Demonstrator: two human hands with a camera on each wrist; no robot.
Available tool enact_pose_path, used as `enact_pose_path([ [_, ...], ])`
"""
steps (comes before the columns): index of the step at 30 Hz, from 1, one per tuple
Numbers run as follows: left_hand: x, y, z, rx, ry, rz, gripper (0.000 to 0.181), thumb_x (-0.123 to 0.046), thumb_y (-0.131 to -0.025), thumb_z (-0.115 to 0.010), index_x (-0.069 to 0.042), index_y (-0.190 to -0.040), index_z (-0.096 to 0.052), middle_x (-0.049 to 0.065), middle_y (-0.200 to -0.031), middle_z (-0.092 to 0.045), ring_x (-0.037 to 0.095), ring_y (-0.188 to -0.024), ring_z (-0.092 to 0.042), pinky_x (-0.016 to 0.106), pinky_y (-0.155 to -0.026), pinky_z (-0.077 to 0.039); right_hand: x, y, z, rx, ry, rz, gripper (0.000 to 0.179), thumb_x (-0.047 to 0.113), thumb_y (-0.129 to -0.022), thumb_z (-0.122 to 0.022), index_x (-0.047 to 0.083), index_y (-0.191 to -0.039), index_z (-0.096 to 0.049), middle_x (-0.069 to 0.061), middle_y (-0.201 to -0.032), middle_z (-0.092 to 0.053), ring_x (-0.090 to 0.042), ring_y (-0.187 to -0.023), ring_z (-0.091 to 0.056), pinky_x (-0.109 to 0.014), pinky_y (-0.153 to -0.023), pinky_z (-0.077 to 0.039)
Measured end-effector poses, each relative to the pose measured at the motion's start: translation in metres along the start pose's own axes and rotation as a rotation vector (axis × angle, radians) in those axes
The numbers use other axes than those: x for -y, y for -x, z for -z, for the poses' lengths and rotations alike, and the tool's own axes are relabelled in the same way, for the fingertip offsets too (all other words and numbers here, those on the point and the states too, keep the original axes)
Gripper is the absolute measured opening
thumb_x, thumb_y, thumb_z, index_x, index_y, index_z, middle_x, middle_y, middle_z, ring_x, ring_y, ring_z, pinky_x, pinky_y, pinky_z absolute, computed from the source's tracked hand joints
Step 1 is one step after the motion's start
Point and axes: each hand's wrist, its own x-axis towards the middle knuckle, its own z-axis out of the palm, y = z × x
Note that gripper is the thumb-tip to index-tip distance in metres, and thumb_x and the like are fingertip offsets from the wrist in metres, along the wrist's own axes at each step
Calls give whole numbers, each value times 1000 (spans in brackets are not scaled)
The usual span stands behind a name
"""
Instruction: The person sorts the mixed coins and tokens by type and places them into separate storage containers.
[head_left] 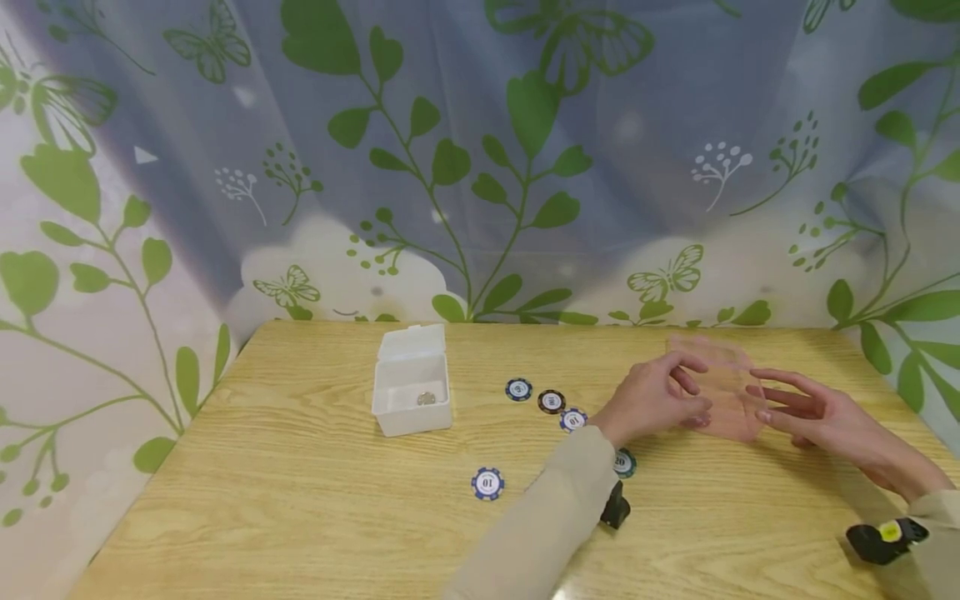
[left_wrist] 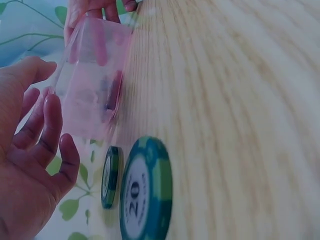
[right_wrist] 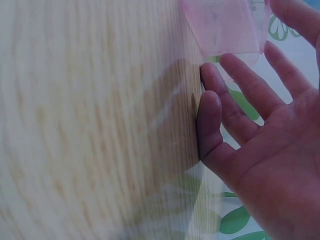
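Note:
A translucent pink plastic box [head_left: 726, 404] rests on the right part of the table between the two hands. My left hand [head_left: 656, 396] is at its left side, fingers loosely bent, fingertips right at the box's edge. On the opposite side, my right hand [head_left: 828, 421] has its fingers spread and lightly bent, the tips at the box's right edge. Through the pink wall in the left wrist view shows a small dark shape [left_wrist: 114, 91]. A green poker chip [head_left: 624, 463] marked 20 lies below the left wrist, with another chip [left_wrist: 110, 177] beyond it.
To the left stands a white box [head_left: 412, 421], lid tipped back, with a silvery coin-like disc [head_left: 426, 398] inside. Between the boxes lie a dark blue chip [head_left: 518, 389], a black chip [head_left: 551, 402] and a blue-and-white chip [head_left: 573, 419]. Nearer is a blue chip [head_left: 487, 483] marked 10.

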Motion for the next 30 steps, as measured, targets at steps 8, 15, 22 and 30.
enact_pose_path([
  [8, 15, 9, 29, 7, 39, -52, 32, -21, -95, -74, -16, -126, -68, -9, -100, -64, 0, -78, -61, 17, -69, -53, 1, -2, -3, -5, -11, 11, 61, 22, -107, -56, 17, -161, -29, 44, -124, -50, 14, -103, -59, -32, -67, -52],
  [15, 20, 16, 60, 99, -175, -13, 34, -25, -95, -75, -14, -126, -69, 4, -121, -69, 11, -103, -65, 18, -88, -51, 2, 0, 0, -3, -7, 8, 64, 19, -105, -59, 18, -162, -28, 45, -124, -49, 21, -106, -54, -32, -66, -52],
  [22, 21, 22, 73, 177, -399, 60, 33, -36, -92, -76, -28, -124, -72, -11, -134, -65, 14, -128, -58, 53, -111, -43, 2, 1, 1, 5, 1, 1, 65, 22, -106, -59, 18, -162, -26, 45, -124, -47, 22, -108, -52, -33, -68, -52],
  [30, 22, 27, 68, 264, -515, 97, 33, -44, -90, -78, -38, -121, -71, -13, -142, -57, 19, -137, -50, 69, -118, -23, 1, 1, 0, 4, -21, -3, 62, 22, -107, -56, 19, -162, -28, 43, -126, -50, 18, -107, -57, -32, -68, -53],
])
